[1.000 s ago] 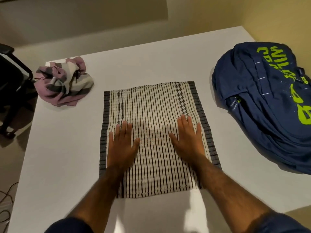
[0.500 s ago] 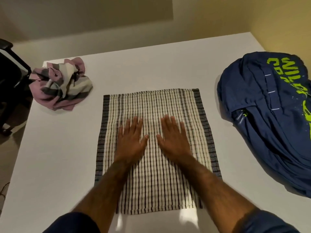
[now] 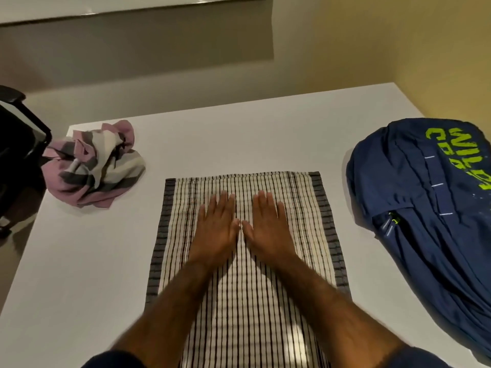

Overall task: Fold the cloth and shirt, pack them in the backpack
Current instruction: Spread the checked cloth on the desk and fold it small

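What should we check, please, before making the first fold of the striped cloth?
1. The cloth is spread flat on the table: ok.
2. The left hand and right hand lie flat on the cloth near its middle, thumbs almost touching: ok.
3. An edge is gripped for folding: not ok, neither hand holds one.
4. There is room around the cloth: ok, the crumpled shirt lies apart at the far left and the backpack apart at the right.
5. The backpack is open to receive things: cannot tell.
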The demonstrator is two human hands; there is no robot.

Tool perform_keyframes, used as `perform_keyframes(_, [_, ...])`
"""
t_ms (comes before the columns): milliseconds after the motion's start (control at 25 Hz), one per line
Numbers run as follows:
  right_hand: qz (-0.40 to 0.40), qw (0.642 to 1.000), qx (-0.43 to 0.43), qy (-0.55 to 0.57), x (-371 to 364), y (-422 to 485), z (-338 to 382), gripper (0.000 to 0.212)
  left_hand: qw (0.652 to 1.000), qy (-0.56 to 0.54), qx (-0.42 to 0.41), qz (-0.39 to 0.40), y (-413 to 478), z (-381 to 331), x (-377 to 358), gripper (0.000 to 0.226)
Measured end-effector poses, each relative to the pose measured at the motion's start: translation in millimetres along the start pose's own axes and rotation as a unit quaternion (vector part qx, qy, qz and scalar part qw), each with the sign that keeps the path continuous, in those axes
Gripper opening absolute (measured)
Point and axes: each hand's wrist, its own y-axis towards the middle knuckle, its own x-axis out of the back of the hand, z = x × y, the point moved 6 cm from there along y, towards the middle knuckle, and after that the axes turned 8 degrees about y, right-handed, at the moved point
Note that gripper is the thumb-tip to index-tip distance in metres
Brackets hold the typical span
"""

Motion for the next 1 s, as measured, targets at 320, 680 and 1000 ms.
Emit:
perform_keyframes(320, [-0.016,0.997,-0.047,-0.053,43,51,-94,0.083,0.994,0.066,0.070,0.042,28,104,14,0.069])
perform_keyframes(680, [-0.083,0.979,0.002,-0.187,106,103,-125,0.041,0.987,0.137,0.078,-0.007,77,126,56,0.055])
perform_keyframes(1000, [-0.012,0.989,0.017,-0.149,117,117,-115,0.032,0.979,0.147,0.134,-0.047,106,138,73,0.009])
